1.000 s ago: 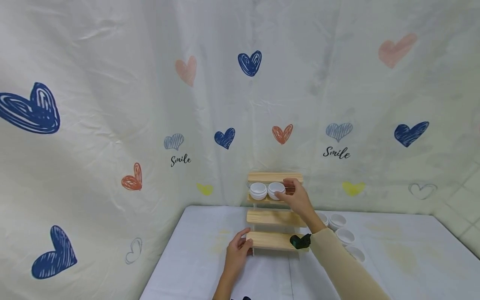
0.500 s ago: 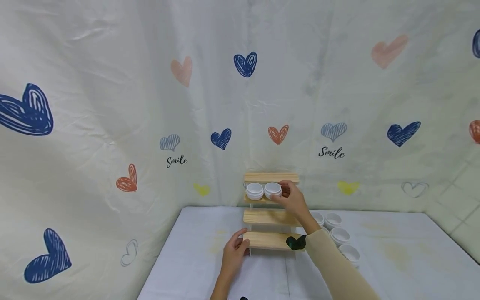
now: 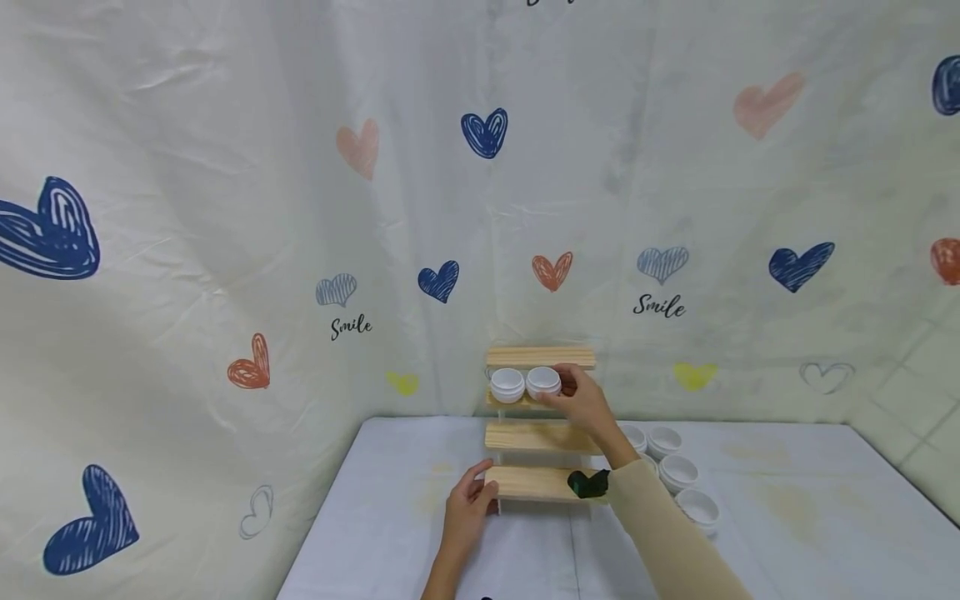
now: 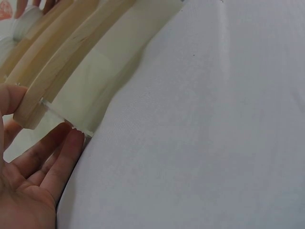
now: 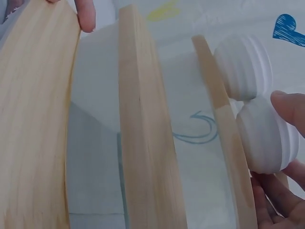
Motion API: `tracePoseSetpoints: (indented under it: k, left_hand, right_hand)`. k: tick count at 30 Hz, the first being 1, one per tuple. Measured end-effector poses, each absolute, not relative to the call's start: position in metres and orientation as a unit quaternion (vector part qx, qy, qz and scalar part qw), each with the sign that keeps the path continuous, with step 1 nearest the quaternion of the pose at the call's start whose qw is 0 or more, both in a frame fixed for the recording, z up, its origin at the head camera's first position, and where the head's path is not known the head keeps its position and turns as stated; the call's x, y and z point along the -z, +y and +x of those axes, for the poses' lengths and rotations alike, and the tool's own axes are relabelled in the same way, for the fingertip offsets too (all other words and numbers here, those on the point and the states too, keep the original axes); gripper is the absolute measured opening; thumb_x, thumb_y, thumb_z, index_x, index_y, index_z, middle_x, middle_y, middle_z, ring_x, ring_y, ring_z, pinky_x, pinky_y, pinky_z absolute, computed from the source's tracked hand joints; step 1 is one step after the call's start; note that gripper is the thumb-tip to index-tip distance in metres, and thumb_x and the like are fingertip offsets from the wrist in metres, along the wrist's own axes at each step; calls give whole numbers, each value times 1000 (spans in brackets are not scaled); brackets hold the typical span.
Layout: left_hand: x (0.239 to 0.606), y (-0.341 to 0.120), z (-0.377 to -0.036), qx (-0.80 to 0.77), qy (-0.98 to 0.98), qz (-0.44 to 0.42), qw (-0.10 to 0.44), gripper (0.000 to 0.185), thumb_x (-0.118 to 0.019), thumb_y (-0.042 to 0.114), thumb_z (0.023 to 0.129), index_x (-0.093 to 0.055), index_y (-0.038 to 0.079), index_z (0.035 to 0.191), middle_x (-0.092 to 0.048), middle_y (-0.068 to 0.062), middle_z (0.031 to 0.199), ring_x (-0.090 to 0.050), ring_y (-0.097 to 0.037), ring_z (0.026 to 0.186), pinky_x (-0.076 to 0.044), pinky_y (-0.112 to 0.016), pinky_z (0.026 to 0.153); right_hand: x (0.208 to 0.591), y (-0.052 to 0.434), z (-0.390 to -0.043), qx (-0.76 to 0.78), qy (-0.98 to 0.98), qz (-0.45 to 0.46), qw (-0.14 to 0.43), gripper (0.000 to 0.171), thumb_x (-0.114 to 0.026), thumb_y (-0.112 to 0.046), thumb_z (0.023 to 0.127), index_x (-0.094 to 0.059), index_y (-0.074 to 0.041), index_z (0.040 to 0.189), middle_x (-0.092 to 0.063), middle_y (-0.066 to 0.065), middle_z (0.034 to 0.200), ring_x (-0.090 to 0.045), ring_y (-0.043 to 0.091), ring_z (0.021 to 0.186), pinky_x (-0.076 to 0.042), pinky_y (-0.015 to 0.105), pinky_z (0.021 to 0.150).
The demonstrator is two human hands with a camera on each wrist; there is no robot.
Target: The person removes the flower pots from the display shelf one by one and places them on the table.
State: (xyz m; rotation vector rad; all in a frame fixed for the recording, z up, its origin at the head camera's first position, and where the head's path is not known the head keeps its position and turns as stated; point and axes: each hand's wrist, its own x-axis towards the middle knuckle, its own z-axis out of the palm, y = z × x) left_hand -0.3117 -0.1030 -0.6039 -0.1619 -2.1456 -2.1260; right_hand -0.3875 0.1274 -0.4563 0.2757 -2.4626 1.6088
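Note:
A tiered wooden display stand (image 3: 540, 433) with pale plank shelves and clear legs stands against the backdrop. Two small white ridged bowls (image 3: 507, 385) sit side by side on its second plank from the top. My right hand (image 3: 591, 410) holds the right-hand bowl (image 5: 262, 136), thumb at the front and fingers round its far side; the bowl touches its neighbour and rests at the plank. With my left hand (image 3: 467, 507) I grip the left end of the lowest plank (image 4: 28, 107), thumb against the wood, fingertips by the clear leg underneath.
Several more white bowls (image 3: 697, 506) stand on the white tablecloth (image 3: 780, 500) right of the stand, partly hidden by my right forearm. A dark green shape (image 3: 588, 483) overlaps the lowest plank's right end. Behind hangs a white backdrop (image 3: 420, 208) printed with hearts.
The head view has shifted slightly, so everything slides a little left. Between the frames my right hand stays at the right-hand bowl, now closer to its neighbour. My left hand keeps its grip.

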Motion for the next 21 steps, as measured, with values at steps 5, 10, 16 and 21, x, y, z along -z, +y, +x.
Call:
tracePoseSetpoints:
  k: [5,10,16,21]
  left_hand:
    - [604,-103,-313,702,-708,-56,58,42,-67,15,98,-62,10,139,-75,-16,107,-73,-14,85,-62,-28,72]
    - [605,-104,-315,698,-712,-52,52,41,-68,19,98,-63,14,139,-75,-14,107,-73,-15,89,-62,-27,74]
    - [605,-106,-315,693,-717,-51,51,40,-68,20,98,-63,15,138,-75,-13,106,-72,-13,90,-62,-26,74]
    - [607,-106,-316,691,-719,-53,52,41,-67,19,98,-63,15,138,-76,-12,105,-72,-9,88,-62,-27,74]
  right_hand:
    - [454,125,-386,-536,-834,86,97,64,-80,-23,89,-50,-4,143,-61,20,136,-60,33,123,-51,47,105]
    - [455,125,-386,-532,-835,89,105,64,-80,-24,90,-50,-4,143,-61,20,135,-61,33,123,-52,47,104]
    - [459,125,-387,-531,-835,93,110,64,-79,-28,91,-51,-6,143,-61,19,136,-61,33,123,-53,45,103]
    - [460,126,-388,-533,-834,85,109,63,-80,-27,90,-51,-7,142,-60,18,134,-61,32,121,-53,43,103]
